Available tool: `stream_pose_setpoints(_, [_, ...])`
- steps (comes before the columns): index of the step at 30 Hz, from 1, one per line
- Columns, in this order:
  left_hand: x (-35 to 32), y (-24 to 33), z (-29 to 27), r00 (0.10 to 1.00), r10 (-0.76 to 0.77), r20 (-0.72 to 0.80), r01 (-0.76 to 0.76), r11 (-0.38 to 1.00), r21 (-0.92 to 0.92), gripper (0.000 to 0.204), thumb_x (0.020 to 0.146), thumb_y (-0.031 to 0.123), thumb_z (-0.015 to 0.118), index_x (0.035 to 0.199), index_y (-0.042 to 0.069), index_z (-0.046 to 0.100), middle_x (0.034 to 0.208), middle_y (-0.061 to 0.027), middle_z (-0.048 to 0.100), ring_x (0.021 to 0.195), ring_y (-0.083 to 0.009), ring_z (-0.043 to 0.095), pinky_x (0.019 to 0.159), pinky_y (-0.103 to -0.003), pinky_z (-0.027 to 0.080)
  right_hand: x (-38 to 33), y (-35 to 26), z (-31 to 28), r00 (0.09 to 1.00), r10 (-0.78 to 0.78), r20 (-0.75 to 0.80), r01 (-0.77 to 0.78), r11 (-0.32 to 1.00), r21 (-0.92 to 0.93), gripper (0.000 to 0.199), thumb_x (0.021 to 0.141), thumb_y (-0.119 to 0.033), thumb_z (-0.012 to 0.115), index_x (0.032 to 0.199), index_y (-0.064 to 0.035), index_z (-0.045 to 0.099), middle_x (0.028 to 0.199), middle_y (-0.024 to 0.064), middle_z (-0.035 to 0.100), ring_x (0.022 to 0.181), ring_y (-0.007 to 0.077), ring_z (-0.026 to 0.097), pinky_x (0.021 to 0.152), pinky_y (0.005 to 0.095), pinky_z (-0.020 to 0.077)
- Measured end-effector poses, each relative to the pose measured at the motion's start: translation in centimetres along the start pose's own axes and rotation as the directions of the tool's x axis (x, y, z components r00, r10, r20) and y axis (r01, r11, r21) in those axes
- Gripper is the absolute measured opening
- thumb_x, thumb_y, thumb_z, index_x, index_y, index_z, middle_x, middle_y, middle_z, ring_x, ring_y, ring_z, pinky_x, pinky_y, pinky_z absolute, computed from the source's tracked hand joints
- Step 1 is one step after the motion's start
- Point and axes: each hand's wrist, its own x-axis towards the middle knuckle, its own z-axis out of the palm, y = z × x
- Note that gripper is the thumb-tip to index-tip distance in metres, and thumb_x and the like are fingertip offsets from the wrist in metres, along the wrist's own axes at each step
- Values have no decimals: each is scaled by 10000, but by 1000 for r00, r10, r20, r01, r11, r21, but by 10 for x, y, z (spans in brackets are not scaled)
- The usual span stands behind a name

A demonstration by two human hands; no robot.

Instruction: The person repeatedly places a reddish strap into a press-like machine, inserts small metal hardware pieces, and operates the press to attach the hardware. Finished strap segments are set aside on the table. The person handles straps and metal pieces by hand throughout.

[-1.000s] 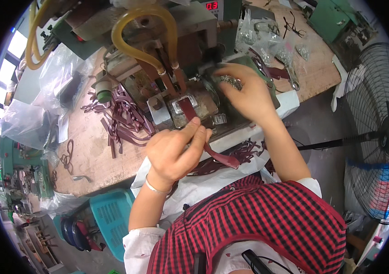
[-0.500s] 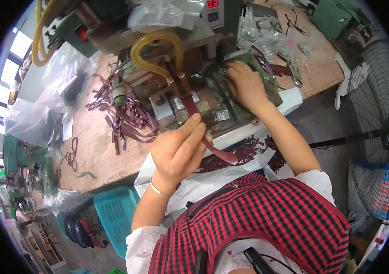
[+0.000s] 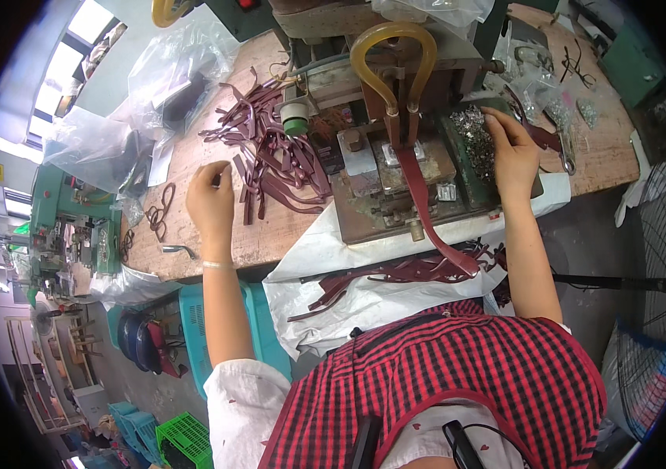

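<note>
Left hand (image 3: 209, 197) now off the strap (image 3: 426, 205), pinching loose straps (image 3: 274, 168); right hand's (image 3: 511, 148) grip unclear.

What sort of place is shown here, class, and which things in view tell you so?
Probably a small factory workshop for leather straps: a bench press machine on a worn wooden workbench, heaps of dark red straps, and a pile of small metal fittings under the right hand.
</note>
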Motion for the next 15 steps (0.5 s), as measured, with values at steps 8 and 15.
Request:
stream_pose_setpoints(8, [4, -37, 85, 970, -207, 126, 162, 940, 300, 215, 894, 294, 708, 984, 117, 788, 957, -149, 750, 907, -359, 705, 800, -455, 544, -23, 4, -42, 1000, 2, -9, -5, 945, -328, 177, 901, -58, 716, 1066, -28, 771, 989, 62, 764, 913, 135, 701, 856, 257, 517])
stream_pose_setpoints(15, [-2, 1, 33, 964, -194, 182, 250, 895, -369, 222, 978, 192, 679, 1139, 46, 726, 840, -56, 756, 705, -64, 634, 587, -247, 483, -44, -61, -43, 979, 47, 198, -37, 998, -54, 178, 907, -38, 715, 1073, -11, 771, 1035, 63, 768, 957, 128, 689, 876, 265, 520])
